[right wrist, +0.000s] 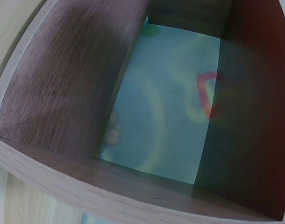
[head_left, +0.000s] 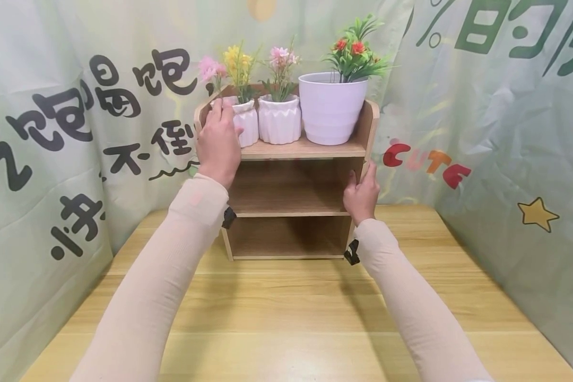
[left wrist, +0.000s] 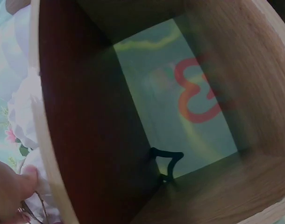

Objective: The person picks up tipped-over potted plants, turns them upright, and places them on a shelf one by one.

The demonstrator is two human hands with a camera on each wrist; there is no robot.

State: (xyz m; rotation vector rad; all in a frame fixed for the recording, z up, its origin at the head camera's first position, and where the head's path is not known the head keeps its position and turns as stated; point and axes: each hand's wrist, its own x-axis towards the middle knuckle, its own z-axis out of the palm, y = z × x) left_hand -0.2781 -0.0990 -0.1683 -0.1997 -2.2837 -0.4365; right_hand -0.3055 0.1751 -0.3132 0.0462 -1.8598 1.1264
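Observation:
A three-tier wooden shelf stands upright on the table. At the left end of its top tier, my left hand holds a small white flowerpot, mostly hidden behind the fingers, with a pink flower above it. Close by the thumb stands a white pot with yellow flowers. My right hand grips the shelf's right side panel, thumb toward the inside. In the left wrist view, the left hand has its thumb against white pot material. The right wrist view shows the shelf interior, no hand.
Another small white pot with pale pink flowers and a larger white pot with red flowers share the top tier. A printed curtain surrounds the back and sides of the wooden table.

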